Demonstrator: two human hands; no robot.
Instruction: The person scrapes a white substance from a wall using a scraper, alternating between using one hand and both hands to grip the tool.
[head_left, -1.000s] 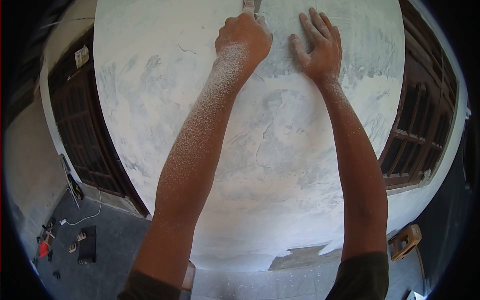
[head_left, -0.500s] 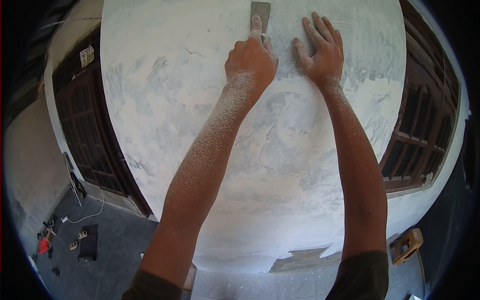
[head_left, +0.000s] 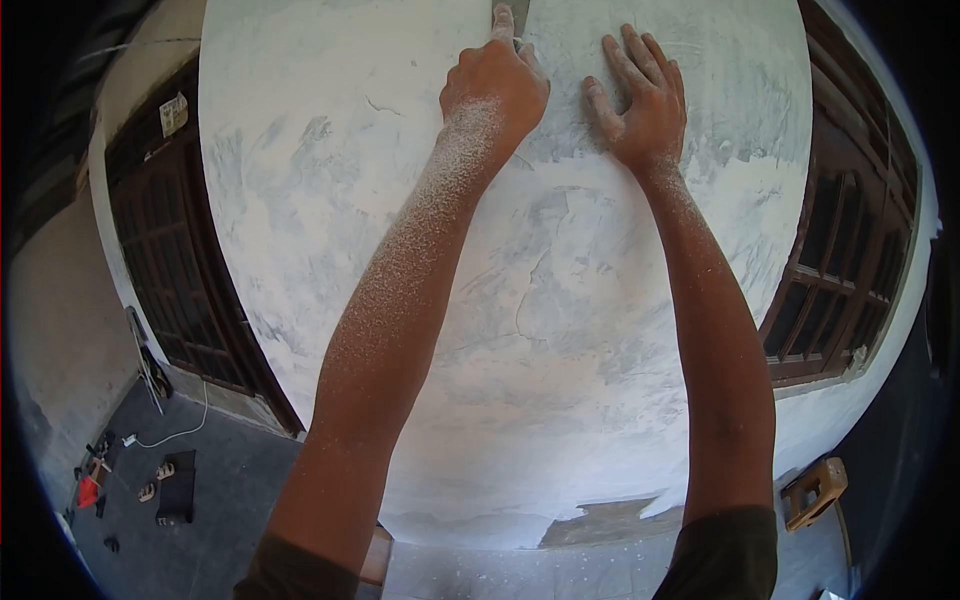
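Note:
My left hand (head_left: pixel 497 88) is wrapped round the handle of a putty knife (head_left: pixel 519 16), its index finger stretched along the blade. The knife lies against the wall (head_left: pixel 580 400) at the top of the view, and part of its blade is cut off by the edge. To the right, my right hand (head_left: pixel 648 110) rests with fingers spread on the wall and holds nothing. Patches of white and grey plaster cover the wall, which has a few thin cracks. Pale dust coats my left forearm and my fingertips.
A dark wooden door (head_left: pixel 165 250) stands left of the wall, a wooden-framed window (head_left: pixel 840 270) right. A stool (head_left: pixel 814 494) is at lower right. On the floor at lower left lie a white cable (head_left: pixel 180 437), sandals (head_left: pixel 147 491), a black mat (head_left: pixel 177 480) and a red object (head_left: pixel 88 491).
My left hand has slid the putty knife upward and slightly left along the wall, so less of the blade shows. My right hand has stayed in place.

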